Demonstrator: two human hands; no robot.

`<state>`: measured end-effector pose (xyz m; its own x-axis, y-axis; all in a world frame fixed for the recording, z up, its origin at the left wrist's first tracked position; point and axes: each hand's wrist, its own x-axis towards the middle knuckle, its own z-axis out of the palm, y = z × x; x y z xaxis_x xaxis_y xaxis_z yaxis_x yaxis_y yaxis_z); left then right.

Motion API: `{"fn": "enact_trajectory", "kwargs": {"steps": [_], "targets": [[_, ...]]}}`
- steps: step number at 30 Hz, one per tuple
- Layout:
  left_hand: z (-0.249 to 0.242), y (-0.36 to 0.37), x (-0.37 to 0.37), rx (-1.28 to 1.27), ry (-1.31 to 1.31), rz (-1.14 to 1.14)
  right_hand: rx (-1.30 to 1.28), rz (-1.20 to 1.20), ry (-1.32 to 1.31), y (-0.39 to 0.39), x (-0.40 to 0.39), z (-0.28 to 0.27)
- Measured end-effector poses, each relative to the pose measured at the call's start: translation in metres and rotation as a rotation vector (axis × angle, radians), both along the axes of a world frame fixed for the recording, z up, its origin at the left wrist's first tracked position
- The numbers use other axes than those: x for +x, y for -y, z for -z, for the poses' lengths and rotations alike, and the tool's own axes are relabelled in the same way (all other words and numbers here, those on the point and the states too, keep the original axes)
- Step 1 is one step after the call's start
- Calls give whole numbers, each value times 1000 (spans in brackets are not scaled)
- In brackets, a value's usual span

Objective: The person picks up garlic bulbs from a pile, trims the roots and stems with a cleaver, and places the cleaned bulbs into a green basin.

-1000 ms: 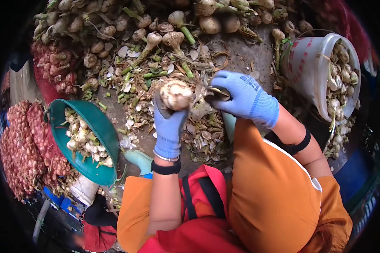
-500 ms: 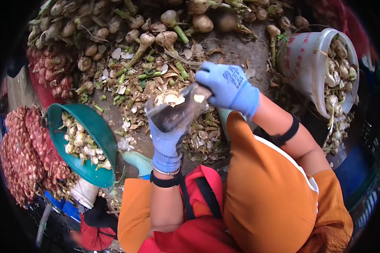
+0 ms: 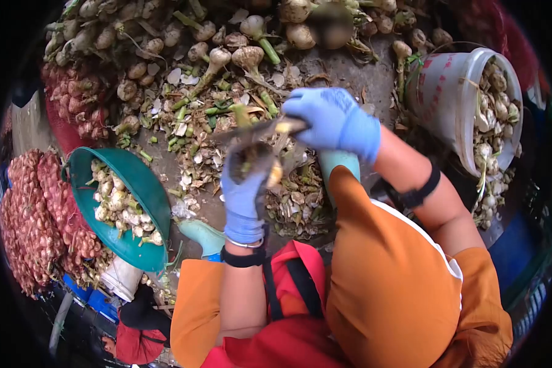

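My right hand (image 3: 337, 119), in a blue knit glove, is closed round the handle of a knife (image 3: 257, 130). The blade points left, across the top of my left hand (image 3: 242, 199), also gloved in blue. Fingers of that hand wrap a garlic bulb (image 3: 276, 174), blurred by motion and partly hidden by the glove. A green stem piece (image 3: 240, 115) shows just above the blade. Below both hands lie trimmed stems and papery skins (image 3: 294, 202) in a heap on the ground.
Untrimmed garlic bulbs (image 3: 217, 58) with stems pile up at the far side. A tilted green basin (image 3: 132, 164) at left and a tipped white bucket (image 3: 438, 92) at right hold garlic. Red mesh sacks (image 3: 40, 221) stand far left. A person in red (image 3: 138, 345) is at lower left.
The knife blade has swung up level over my left hand, and the green stem piece now shows above it. A pale cut surface seen earlier between the hands is no longer visible.
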<state>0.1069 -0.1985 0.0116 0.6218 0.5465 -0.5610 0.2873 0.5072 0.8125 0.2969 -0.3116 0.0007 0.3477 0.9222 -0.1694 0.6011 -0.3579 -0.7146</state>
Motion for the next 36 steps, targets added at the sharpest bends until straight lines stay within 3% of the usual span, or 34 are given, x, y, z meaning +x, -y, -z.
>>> {"fn": "enact_trajectory", "kwargs": {"steps": [1,2,3,4,6,8,11,13,16,20,21,22,24,26,27,28,29,30,31,32,34,36], "targets": [[-11,-5,0,149,-65,-119,-310,-26,-34,0,14,8],[2,-31,-18,288,-114,-62,-615,-57,-65,-2,29,17],[-20,-49,-14,219,-7,-178,-629,-134,6,3,37,22],[-34,-69,-22,34,304,-245,-633,-133,7,3,38,27],[-29,-124,-51,-722,1012,-160,-171,14,-83,-1,25,39],[-26,-123,-54,-824,1121,-273,16,-99,87,-25,13,73],[0,-90,-17,-500,564,-316,26,-85,192,-57,2,100],[35,-72,-16,-526,450,-379,-200,-21,-63,-66,7,84],[56,-52,-12,-507,264,-491,-3,-96,2,-56,-3,85],[69,-47,-21,-561,278,-444,91,-120,153,-63,-6,106],[66,-45,-21,-500,218,-420,-140,-63,-70,-70,1,78],[63,-42,-19,-489,217,-423,-130,-67,-74,-69,-1,65],[48,-33,-10,-507,132,-354,162,16,-213,-55,-10,49],[57,-34,-21,-542,228,-223,158,-169,-308,-38,-29,31],[65,-36,-25,59,112,106,152,-224,-473,-28,-37,24],[72,-34,-30,347,54,287,142,-276,-638,-19,-39,20],[73,-31,-30,651,-11,428,82,-203,-624,-14,-35,15],[61,-27,-21,287,20,171,23,-129,-608,-12,-28,6],[48,-25,-11,-77,51,-83,-79,95,-632,-11,-18,-8],[32,-26,-5,-130,-40,-58,-26,153,-508,-10,-13,-3],[40,-21,-6,140,53,55,53,54,-7,-3,-9,-5],[33,-25,-15,356,-83,482,86,-34,126,-2,-17,-8]]}}
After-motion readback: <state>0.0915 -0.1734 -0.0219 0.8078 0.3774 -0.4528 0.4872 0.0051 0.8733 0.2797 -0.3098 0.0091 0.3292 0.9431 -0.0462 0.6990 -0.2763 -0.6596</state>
